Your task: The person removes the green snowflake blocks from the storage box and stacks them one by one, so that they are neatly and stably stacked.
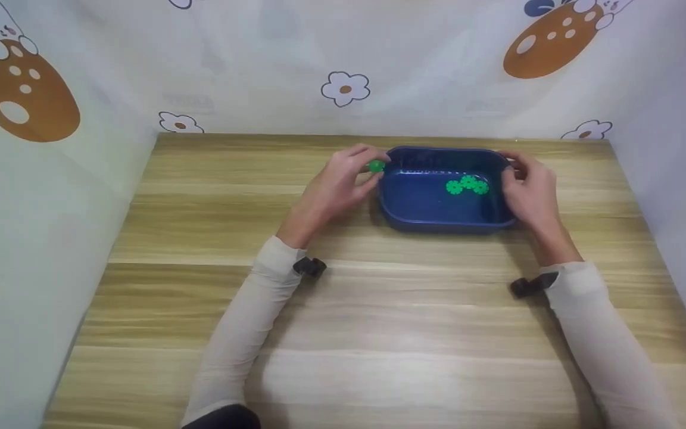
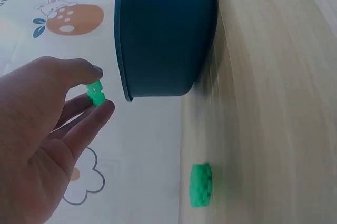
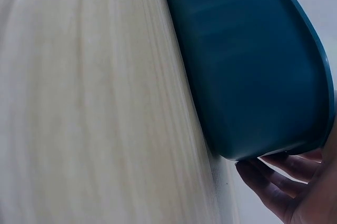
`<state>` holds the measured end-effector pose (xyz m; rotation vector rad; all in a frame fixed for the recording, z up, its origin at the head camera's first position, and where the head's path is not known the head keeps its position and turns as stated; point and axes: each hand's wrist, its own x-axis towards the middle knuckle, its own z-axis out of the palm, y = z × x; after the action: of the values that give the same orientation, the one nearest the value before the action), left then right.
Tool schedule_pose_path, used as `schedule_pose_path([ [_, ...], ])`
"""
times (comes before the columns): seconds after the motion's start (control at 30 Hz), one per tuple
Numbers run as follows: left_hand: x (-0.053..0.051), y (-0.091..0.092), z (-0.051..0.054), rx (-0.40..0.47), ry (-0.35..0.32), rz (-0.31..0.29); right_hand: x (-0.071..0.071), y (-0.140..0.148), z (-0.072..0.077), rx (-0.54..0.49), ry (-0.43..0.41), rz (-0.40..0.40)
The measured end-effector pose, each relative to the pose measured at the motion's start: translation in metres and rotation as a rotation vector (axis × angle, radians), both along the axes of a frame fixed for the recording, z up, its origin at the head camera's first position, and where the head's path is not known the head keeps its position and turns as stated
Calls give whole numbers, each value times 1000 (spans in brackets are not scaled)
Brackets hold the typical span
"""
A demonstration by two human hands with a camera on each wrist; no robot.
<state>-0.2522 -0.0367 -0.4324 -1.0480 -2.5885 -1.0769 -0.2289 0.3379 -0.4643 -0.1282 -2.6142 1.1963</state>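
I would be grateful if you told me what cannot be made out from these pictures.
Head view: the loose green piece that the left wrist view shows, apparently covered by the left hand.
Left wrist view: the full outline of the pinched green disc, partly covered by that hand.
Left wrist view: the inside of the blue tub, hidden by its wall.
Right wrist view: part of the right hand, cut off by the right edge.

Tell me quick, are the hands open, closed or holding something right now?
Left hand: closed, pinching a green piece between thumb and fingers.
Right hand: closed, holding the blue bin by its right end.
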Motion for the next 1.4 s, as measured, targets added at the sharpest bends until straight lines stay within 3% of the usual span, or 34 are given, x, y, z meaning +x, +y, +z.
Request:
schedule_pose_path([
  [0.3,1,-22,-9,29,-20,19,1,0,0,8,-9,6],
  [0.5,1,-35,-15,34,-71,9,1,-1,-1,7,6,3],
  [0.93,3,-60,-26,-100,-165,53,2,-2,-1,-4,-15,0],
  [1.4,-3,-69,-32,-160,-217,36,1,-1,3,-13,-57,5],
])
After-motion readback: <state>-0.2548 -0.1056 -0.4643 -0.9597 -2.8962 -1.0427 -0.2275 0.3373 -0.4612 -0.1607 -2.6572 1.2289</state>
